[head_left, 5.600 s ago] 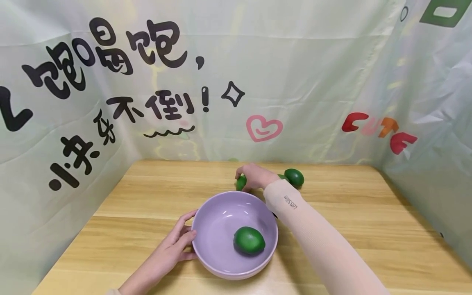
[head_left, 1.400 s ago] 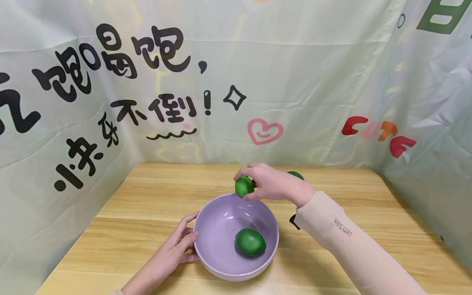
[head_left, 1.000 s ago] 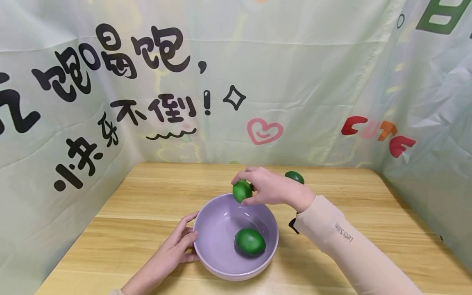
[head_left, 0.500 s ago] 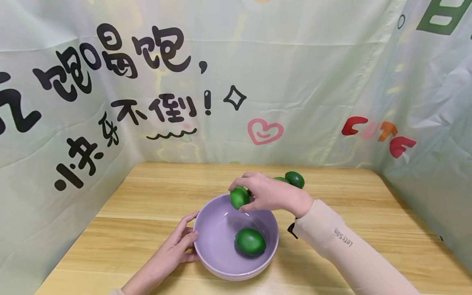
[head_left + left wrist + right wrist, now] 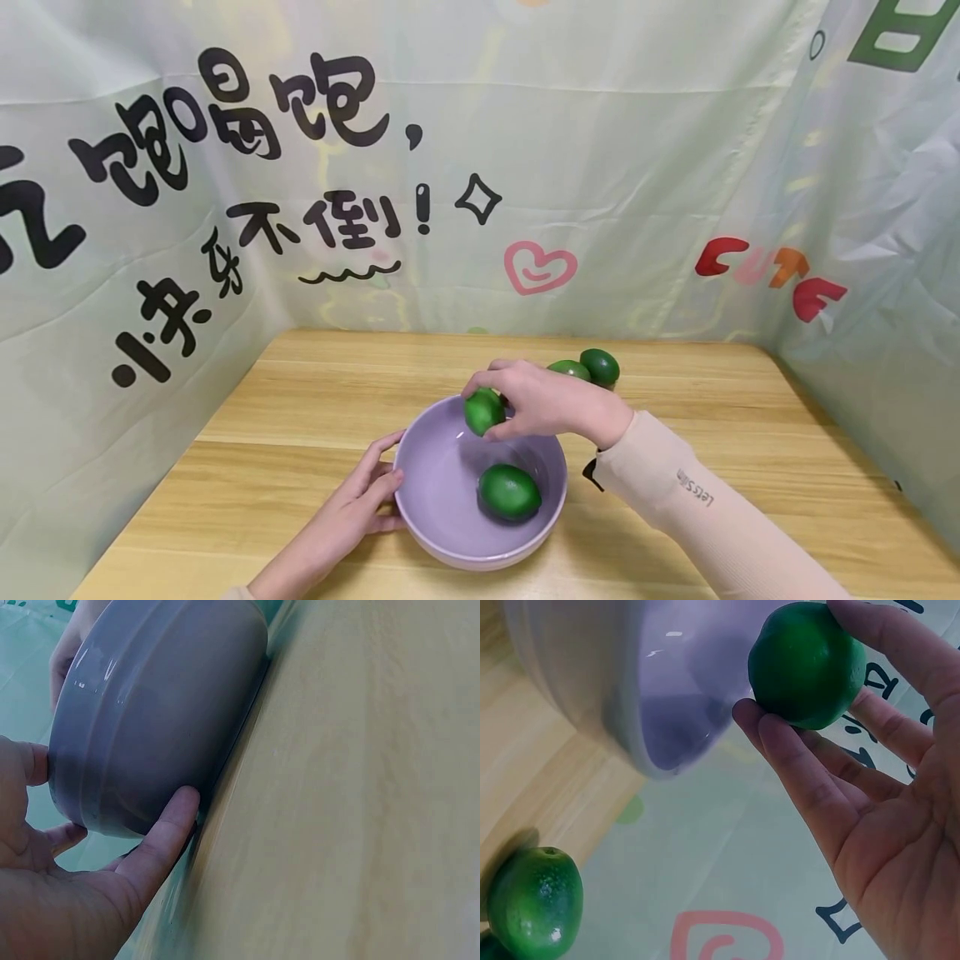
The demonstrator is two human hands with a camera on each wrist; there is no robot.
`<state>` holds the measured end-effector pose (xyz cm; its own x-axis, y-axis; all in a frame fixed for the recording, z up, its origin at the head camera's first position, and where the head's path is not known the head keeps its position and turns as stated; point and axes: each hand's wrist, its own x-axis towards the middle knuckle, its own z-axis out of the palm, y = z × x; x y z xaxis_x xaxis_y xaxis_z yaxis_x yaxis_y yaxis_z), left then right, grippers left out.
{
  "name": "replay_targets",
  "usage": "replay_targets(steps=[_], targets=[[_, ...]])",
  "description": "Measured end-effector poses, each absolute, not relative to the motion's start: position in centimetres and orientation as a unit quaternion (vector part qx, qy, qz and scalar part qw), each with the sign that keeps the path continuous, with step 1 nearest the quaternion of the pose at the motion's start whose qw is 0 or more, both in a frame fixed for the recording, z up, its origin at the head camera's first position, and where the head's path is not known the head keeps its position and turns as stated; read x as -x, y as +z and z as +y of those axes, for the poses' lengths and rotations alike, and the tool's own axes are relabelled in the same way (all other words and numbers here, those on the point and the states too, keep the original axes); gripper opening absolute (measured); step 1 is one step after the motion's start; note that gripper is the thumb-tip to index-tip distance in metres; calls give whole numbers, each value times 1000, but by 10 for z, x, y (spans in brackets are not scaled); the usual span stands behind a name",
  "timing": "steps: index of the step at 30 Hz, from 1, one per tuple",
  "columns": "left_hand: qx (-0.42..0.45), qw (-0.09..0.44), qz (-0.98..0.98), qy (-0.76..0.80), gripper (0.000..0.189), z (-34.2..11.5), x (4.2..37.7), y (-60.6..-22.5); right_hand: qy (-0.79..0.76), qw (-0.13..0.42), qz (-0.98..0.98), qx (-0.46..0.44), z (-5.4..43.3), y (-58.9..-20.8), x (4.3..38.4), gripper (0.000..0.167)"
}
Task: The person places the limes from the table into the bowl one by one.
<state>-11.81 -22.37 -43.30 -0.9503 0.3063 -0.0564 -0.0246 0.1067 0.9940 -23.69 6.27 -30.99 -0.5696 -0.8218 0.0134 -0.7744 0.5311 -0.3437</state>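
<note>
A lilac bowl [image 5: 438, 508] stands on the table with one green lime [image 5: 510, 492] lying inside it. My left hand [image 5: 360, 500] rests against the bowl's left side; in the left wrist view, its spread fingers touch the outer wall of the bowl [image 5: 165, 712]. Over the bowl's far rim, my right hand [image 5: 543, 400] holds another lime [image 5: 483, 412] between thumb and fingertips. The right wrist view shows this held lime [image 5: 806, 666] beside the bowl's opening, with the palm of the right hand [image 5: 900, 825] facing the camera.
Behind my right hand, a lime [image 5: 568, 369] and a darker lime [image 5: 600, 367] lie close together near the back of the wooden table [image 5: 300, 400]. Printed cloth [image 5: 637, 167] hangs around the back and sides.
My right hand has picked up a lime from the back of the table and brought it slowly nearer, over the bowl's far rim. The left hand stays by the bowl.
</note>
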Motion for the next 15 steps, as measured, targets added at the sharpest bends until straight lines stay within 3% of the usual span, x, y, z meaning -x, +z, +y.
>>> replay_targets(steps=[15], targets=[[-101,126,735,659,63,-224,118,-433,-148,90,872,458,55,-317,231,49]])
